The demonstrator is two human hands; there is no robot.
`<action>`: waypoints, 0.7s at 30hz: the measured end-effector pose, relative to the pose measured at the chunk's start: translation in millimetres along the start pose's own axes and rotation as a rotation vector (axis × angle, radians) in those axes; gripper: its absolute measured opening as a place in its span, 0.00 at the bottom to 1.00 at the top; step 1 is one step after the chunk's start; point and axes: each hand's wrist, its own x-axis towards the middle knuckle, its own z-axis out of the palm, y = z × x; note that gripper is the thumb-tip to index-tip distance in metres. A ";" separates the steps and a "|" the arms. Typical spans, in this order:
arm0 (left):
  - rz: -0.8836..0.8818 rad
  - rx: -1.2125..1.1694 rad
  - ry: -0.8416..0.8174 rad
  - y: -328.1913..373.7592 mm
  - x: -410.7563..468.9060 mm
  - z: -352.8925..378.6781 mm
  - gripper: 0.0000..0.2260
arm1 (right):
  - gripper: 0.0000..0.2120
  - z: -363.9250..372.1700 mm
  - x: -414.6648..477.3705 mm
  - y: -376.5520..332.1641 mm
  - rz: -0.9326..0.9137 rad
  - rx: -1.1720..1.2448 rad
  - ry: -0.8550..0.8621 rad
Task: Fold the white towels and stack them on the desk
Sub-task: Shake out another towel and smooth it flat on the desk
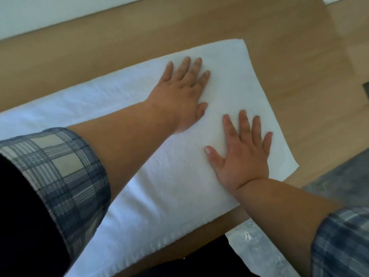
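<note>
Pressing flat on white towel point(139, 148) atop desk point(289, 62): left hand point(180, 96) & right hand point(242, 154), fingers spread.

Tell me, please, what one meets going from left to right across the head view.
Left plaid sleeve → left hand → right hand → right plaid sleeve. The white towel lies under both hands and spans most of the width, so it has no single place.

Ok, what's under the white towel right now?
The white towel lies on the wooden desk, left hand and right hand pressing flat on top. Anything else beneath it is covered and cannot be seen.
</note>
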 end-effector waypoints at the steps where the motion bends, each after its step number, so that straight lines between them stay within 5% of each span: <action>1: 0.081 0.009 -0.006 10.5 5.0 1.1 0.32 | 0.41 -0.3 -0.4 -0.3 -0.002 0.001 -0.004; 3: 0.161 0.023 -0.016 23.2 20.3 3.1 0.33 | 0.40 -0.5 -0.6 -1.3 -0.004 0.003 -0.007; 11: 0.028 -0.018 -0.010 49.7 64.0 -3.0 0.32 | 0.39 0.3 -0.2 -1.9 -0.007 0.003 -0.010; 21: -0.217 -0.185 0.029 60.7 -96.8 28.7 0.29 | 0.38 4.8 2.1 0.4 -0.024 -0.014 0.013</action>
